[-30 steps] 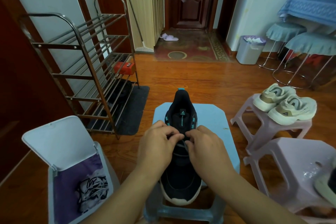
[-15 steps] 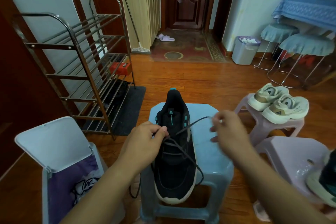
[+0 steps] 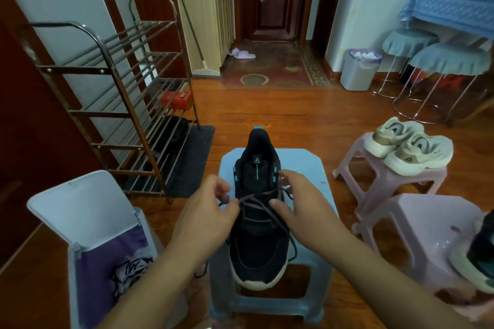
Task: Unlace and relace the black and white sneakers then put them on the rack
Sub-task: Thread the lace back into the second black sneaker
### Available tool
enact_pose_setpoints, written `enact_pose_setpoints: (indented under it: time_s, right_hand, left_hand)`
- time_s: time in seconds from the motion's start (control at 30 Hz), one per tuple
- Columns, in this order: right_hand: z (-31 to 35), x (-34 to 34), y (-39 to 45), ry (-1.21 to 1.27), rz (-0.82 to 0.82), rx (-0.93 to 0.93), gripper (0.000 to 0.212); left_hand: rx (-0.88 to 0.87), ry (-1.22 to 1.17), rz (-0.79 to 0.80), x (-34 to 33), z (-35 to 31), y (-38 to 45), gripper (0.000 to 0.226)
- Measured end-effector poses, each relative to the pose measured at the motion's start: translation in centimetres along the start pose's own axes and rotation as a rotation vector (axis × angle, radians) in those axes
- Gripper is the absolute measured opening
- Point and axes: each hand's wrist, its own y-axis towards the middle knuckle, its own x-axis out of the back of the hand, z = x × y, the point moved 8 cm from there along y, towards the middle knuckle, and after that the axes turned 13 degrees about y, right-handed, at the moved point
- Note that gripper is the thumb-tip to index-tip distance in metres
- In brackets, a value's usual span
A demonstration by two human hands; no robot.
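Note:
A black sneaker with a white sole and teal accents lies on a light blue stool, toe toward me. Its dark lace crosses loosely over the tongue, and one end hangs down the shoe's right side. My left hand pinches the lace at the shoe's left edge. My right hand holds the lace at the right eyelets, thumb stretched toward the tongue. The second black sneaker sits partly cut off on a pink stool at the right edge. The metal shoe rack stands at the left.
An open white bin with a purple liner stands near my left arm. Cream sneakers rest on another pink stool. A red box lies on the rack. Behind are a grey waste bin, covered stools and a dark door.
The knot at the tongue came undone. My right hand pulled a lace end out to the right, then came back to the shoe's right eyelets. The lace now lies loose.

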Motion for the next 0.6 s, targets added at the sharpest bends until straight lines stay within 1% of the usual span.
enact_pose_setpoints:
  time_s: [0.07, 0.17, 0.23, 0.27, 0.3, 0.33, 0.4, 0.43, 0.5, 0.57, 0.6]
  right_hand:
    - [-0.5, 0.0, -0.2, 0.041, -0.033, -0.044, 0.047]
    - [-1.5, 0.2, -0.6, 0.037, -0.07, -0.096, 0.036]
    - [-1.3, 1.1, -1.4, -0.013, -0.181, -0.029, 0.031]
    - [-1.1, 1.3, -1.9, -0.037, -0.211, -0.002, 0.023]
    - [-1.0, 1.2, -2.6, -0.035, -0.203, -0.012, 0.016]
    - [-1.6, 0.7, -3.1, -0.011, -0.16, -0.072, 0.015]
    - [-3.0, -0.8, -4.6, 0.066, -0.016, -0.229, 0.022]
    - [-3.3, -1.3, -5.2, 0.085, 0.039, -0.264, 0.023]
    - [-3.8, -1.3, -5.7, 0.092, 0.07, -0.284, 0.018]
    - [-4.0, -1.0, -6.0, 0.077, 0.108, -0.325, 0.011]
    - [-4.2, -1.2, -6.1, 0.072, 0.14, -0.345, 0.01]
  left_hand:
    - [0.059, 0.041, 0.054, -0.5, 0.8, -0.6, 0.018]
    - [0.141, -0.041, 0.243, -2.2, 1.7, -1.9, 0.016]
    - [0.175, -0.096, 0.292, -2.6, 2.5, -2.3, 0.015]
    - [0.187, -0.099, 0.307, -2.7, 2.9, -2.5, 0.014]
    - [0.196, -0.096, 0.329, -2.8, 3.4, -2.7, 0.012]
    - [0.202, -0.096, 0.352, -3.0, 3.8, -2.9, 0.012]
    - [0.196, -0.087, 0.381, -3.2, 4.4, -3.2, 0.02]
    - [0.199, -0.077, 0.395, -3.1, 4.6, -3.4, 0.024]
    - [0.204, -0.042, 0.439, -3.3, 5.0, -3.9, 0.029]
    - [0.206, -0.001, 0.536, -3.4, 5.0, -4.9, 0.03]
    - [0.197, 0.002, 0.61, -3.6, 4.8, -5.5, 0.029]
